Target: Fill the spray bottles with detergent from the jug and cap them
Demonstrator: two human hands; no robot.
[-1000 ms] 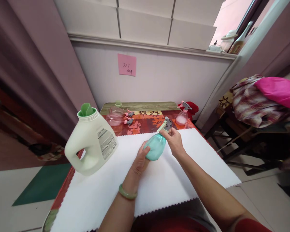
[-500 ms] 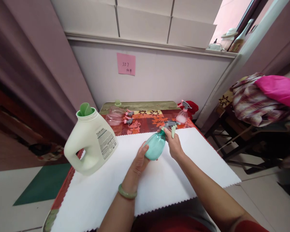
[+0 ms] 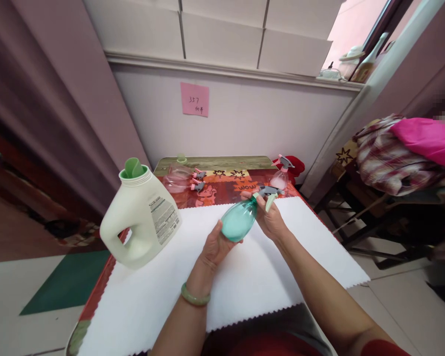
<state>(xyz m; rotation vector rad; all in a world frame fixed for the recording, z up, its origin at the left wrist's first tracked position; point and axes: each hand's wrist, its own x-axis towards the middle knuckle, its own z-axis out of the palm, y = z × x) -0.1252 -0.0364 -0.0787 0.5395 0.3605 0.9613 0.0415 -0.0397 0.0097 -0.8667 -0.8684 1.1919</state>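
A green see-through spray bottle [image 3: 239,220] with pale liquid inside is held above the white cloth, tilted so that its grey spray head with a light green trigger points up and to the right. My left hand [image 3: 218,243] is wrapped round the bottle's lower end; a green bangle circles that wrist. Around the neck, just under the spray head, my right hand [image 3: 269,217] is closed. To the left stands a large pale green jug [image 3: 139,222], upright, with a green piece sitting in its mouth.
White cloth [image 3: 152,296] covers most of the table. Behind it lie clear pink bottles [image 3: 178,178] and grey-and-pink spray heads [image 3: 198,186]. A pink spray bottle [image 3: 280,178] stands at the back right, near a green cap [image 3: 181,158] farther left. Clothes [image 3: 381,153] are heaped at the right.
The spray bottle has tipped further to the right, its spray head now lower and farther right. My right hand has shifted slightly right with it; both hands keep their hold.
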